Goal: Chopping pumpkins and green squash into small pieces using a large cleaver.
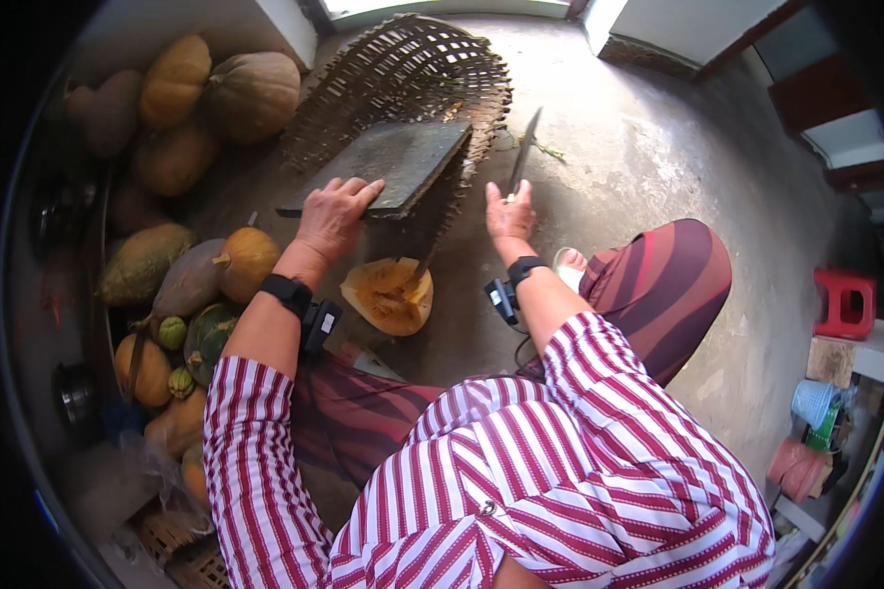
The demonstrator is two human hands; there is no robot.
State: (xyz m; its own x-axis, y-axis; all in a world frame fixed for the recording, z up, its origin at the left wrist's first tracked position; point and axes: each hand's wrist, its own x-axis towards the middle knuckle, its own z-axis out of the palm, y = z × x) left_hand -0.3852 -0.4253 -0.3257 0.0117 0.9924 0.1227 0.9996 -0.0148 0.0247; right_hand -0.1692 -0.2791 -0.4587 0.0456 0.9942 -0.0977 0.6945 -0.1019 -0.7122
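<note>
My left hand grips the near left edge of a dark wooden board, thumb and fingers spread over its top. The board rests over a woven bamboo basket, with its surface bare. In my right hand is a knife, its long blade directed away from me and slightly blurred. The handle is mostly hidden by my fingers. On the floor between my arms lies a cut piece of pumpkin, its orange flesh and hollow facing up.
Several whole pumpkins and squashes are piled along the left, with green chayotes among them. A thin green stem lies on the concrete floor beyond the knife. At far right stand a red plastic stool and a light blue basket.
</note>
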